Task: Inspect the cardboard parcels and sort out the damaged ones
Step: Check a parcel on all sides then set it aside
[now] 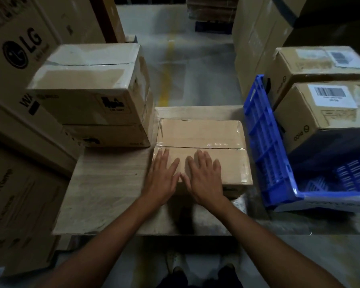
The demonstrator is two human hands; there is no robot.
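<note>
A taped brown cardboard parcel (202,134) lies flat on the wooden table (104,190) in front of me. My left hand (162,177) and my right hand (204,175) both rest palm down on its near half, fingers straight and spread, thumbs almost touching. Clear tape runs across the parcel's top seam. To the left, two parcels stand stacked: the upper parcel (87,84) has white tape on its lid, and the lower parcel (106,134) is mostly hidden beneath it.
A blue plastic crate (266,146) stands at the right, with two labelled cardboard boxes (324,109) beyond it. Large appliance cartons (19,59) rise along the left. A concrete aisle with a yellow line (166,73) runs ahead.
</note>
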